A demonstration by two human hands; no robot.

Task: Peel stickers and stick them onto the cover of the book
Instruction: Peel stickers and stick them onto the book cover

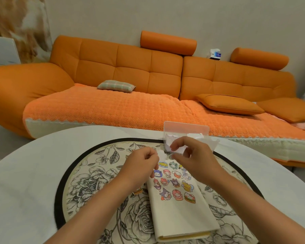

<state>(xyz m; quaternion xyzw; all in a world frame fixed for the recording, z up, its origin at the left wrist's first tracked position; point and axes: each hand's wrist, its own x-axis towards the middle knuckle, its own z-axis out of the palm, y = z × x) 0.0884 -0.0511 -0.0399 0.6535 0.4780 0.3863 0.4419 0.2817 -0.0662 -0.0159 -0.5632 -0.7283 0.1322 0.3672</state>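
A cream-covered book (180,215) lies closed on a round floral mat, with several cartoon stickers (174,182) stuck on the upper part of its cover. My left hand (141,164) hovers over the book's top left corner and pinches a small white piece (161,153) that looks like a sticker or its backing. My right hand (195,155) is just to the right, fingers curled around a clear plastic sticker packet (185,132) with a pink header. One loose sticker (137,191) peeks out on the mat under my left wrist.
The floral mat (95,182) with a black rim sits on a white round table (28,173). Behind the table stretches an orange sofa (130,76) with cushions. A tissue box (215,54) rests on the sofa back.
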